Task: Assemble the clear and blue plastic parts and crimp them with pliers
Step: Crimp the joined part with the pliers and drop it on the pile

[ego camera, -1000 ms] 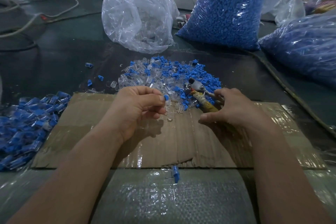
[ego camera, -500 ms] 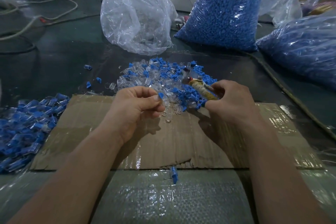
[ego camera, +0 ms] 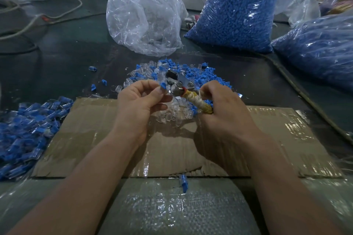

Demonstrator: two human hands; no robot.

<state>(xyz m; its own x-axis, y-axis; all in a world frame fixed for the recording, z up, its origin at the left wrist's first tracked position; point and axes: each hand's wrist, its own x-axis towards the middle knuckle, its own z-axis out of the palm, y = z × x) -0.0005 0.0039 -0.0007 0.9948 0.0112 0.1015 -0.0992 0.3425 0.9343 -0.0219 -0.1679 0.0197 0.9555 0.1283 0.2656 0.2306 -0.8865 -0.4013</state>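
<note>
Worktop [ego camera: 76,59]: dark bench w/ taped cardboard sheet [ego camera: 91,139] at 6 o'clock; clear bag [ego camera: 145,17] at 12, blue-parts bag [ego camera: 235,15] at 1, second blue bag [ego camera: 321,47] at 3.
Loose pile [ego camera: 193,74]: mixed clear + blue parts at 12 o'clock of both hands.
Done pile [ego camera: 26,126]: blue/clear pieces heaped at 9 o'clock; judged assembled units.
L hand [ego camera: 141,101]: thumb + forefinger pinch blue part [ego camera: 163,85].
Blue part: at L fingertips, raised above loose pile; clear mate not discernible, so can't tell if fitted.
R hand [ego camera: 223,112]: fist wrapped round taped handle of pliers [ego camera: 193,98].
Pliers axis: runs from R palm at 4 o'clock to metal head at 10 o'clock; head blurred, jaw opening can't be told.
Key relation: part lies just beside pliers head, at its 9 o'clock; apart, not yet between jaws. L hand carries part, R hand carries tool.
Next move (est.): close gap along 9–3 line, seat part in jaws, squeeze.
Risk (est.): small part may twist in pinch.
</note>
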